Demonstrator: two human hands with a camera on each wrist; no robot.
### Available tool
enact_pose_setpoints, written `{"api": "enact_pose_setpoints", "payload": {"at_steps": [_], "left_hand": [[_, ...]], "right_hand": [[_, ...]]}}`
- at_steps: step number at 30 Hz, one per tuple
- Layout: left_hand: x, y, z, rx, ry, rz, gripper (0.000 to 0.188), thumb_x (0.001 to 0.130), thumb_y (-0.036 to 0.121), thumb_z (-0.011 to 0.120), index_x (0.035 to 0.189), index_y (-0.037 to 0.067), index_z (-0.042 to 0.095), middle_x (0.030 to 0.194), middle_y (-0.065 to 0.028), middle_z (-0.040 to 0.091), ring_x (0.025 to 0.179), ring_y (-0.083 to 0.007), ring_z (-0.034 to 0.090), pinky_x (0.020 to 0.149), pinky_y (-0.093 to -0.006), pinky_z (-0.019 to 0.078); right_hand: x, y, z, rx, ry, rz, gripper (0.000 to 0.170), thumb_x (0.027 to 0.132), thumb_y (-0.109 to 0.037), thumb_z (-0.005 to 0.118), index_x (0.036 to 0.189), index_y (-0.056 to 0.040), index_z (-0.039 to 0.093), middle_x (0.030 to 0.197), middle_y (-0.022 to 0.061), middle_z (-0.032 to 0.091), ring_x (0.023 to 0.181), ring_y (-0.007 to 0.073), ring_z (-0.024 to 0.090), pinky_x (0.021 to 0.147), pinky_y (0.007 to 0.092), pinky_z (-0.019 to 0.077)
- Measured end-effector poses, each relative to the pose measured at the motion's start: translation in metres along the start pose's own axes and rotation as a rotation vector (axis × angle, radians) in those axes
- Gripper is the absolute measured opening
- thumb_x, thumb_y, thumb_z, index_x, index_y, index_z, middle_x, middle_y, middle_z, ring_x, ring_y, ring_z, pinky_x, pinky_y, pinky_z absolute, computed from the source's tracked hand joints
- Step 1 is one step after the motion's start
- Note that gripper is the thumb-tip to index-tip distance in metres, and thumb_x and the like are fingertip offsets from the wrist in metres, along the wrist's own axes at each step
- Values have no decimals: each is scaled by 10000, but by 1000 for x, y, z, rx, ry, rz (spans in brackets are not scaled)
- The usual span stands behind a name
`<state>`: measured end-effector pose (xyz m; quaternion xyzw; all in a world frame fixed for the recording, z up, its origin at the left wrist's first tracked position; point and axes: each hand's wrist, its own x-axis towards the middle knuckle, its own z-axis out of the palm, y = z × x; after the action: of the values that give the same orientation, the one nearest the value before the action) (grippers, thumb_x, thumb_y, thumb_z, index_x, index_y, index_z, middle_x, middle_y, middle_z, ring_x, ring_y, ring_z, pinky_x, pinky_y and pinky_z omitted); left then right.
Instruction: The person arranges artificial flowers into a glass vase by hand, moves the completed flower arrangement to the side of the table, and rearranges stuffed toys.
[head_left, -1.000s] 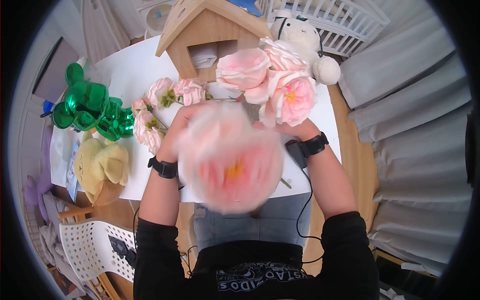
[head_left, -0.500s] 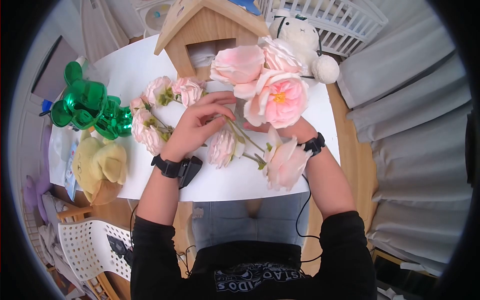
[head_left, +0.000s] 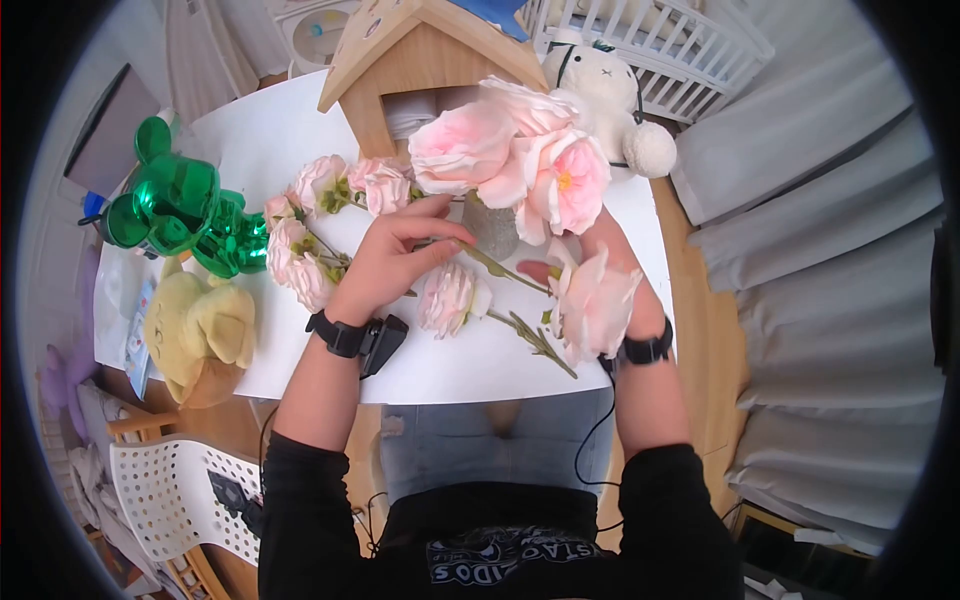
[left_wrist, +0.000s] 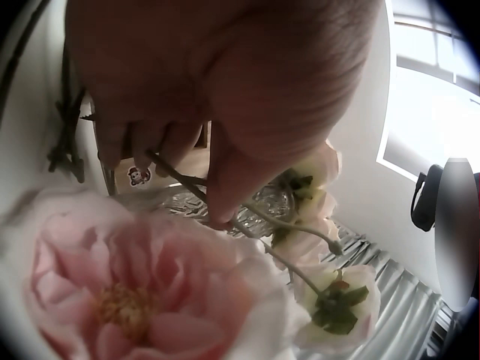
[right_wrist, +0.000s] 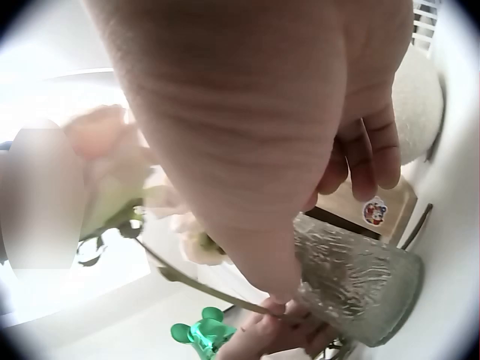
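On bench (head_left: 260,130): toy house (head_left: 440,68) at back, near middle. Before toy house, slightly right: vase (head_left: 490,228), blooms (head_left: 565,178) over top. Right of toy house: plush rabbit (head_left: 600,90). At left end: bear figure (head_left: 175,205); before it, plush toy (head_left: 200,335). Between bear figure and vase: flower cluster (head_left: 300,265). Before vase, slightly left: single flower (head_left: 448,298). Behind bench, right: crib (head_left: 655,55). Well right: curtains (head_left: 830,250).
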<state>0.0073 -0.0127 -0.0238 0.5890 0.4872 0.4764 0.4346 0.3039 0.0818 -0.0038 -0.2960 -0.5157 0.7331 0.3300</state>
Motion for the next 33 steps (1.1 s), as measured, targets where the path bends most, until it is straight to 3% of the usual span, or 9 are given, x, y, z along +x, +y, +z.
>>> {"api": "enact_pose_setpoints", "payload": {"at_steps": [3, 5, 9, 14, 16, 19, 27, 29, 33], "left_hand": [[-1, 5, 2, -33, 7, 67, 258, 945, -18, 776, 1171, 71, 862, 1572, -199, 640, 1440, -302, 594, 1182, -404, 462], [-2, 9, 3, -5, -54, 117, 265, 916, -15, 796, 1155, 74, 867, 1567, -201, 642, 1492, -336, 557, 1216, -422, 440], [-4, 10, 9, -34, -49, 157, 255, 887, 0, 818, 1124, 77, 872, 1562, -215, 640, 1535, -368, 522, 1266, -451, 395], [-4, 19, 7, -17, -112, 229, 320, 886, 17, 813, 1192, 98, 860, 1548, -243, 643, 1579, -368, 469, 1317, -481, 314], [-5, 22, 6, -64, -105, 213, 290, 896, 17, 806, 1174, 83, 856, 1539, -225, 648, 1582, -354, 459, 1314, -482, 317], [-4, 11, 0, -110, -130, 209, 273, 913, 9, 791, 1182, 51, 809, 1513, -179, 643, 1568, -324, 461, 1302, -472, 336], [4, 30, 21, -433, 241, 278, 531, 905, 6, 793, 1367, 93, 546, 1459, -99, 516, 1411, -271, 528, 1234, -444, 421], [10, 37, 23, -178, 487, 664, 628, 844, 71, 860, 1398, 90, 564, 1489, -130, 485, 1419, -288, 514, 1197, -475, 455], [20, 127, 5, 477, 461, 843, 784, 760, 139, 918, 1468, 100, 583, 1530, -185, 493, 1441, -351, 500, 1186, -487, 469]], "right_hand": [[-32, 7, 7, 98, 29, 83, 491, 887, -165, 913, 1295, -74, 657, 1146, 83, 699, 978, 228, 704, 924, 431, 602], [-54, 23, 13, -684, 106, -169, 351, 982, -178, 822, 1250, -43, 640, 1068, 115, 691, 858, 239, 705, 804, 496, 637], [-68, 11, 53, 140, 176, -157, 174, 1080, -172, 597, 1065, -13, 666, 1009, 132, 677, 862, 260, 721, 651, 427, 621], [-81, -27, 64, 12, 240, -208, 283, 1037, -296, 728, 1025, -15, 692, 971, 126, 650, 812, 276, 680, 583, 335, 553], [-66, -48, 74, -357, 259, -893, 467, 948, -457, 869, 966, -35, 670, 990, 123, 632, 716, 192, 615, 528, 299, 482], [-53, -68, 78, -416, 217, -973, 609, 1000, -624, 766, 971, -25, 660, 1000, 128, 647, 682, 196, 600, 551, 321, 466], [-27, -89, 94, -487, 449, -987, 168, 1029, -106, 769, 1110, 25, 702, 878, 99, 682, 737, 157, 621, 616, 283, 483], [-16, -102, 84, -633, 499, -1135, 184, 1014, -41, 753, 1166, 47, 699, 926, 119, 719, 747, 171, 655, 606, 286, 498], [-3, -124, 85, -878, 559, -1332, 263, 992, 58, 729, 1251, 80, 695, 997, 149, 773, 762, 191, 705, 590, 290, 519]]}}
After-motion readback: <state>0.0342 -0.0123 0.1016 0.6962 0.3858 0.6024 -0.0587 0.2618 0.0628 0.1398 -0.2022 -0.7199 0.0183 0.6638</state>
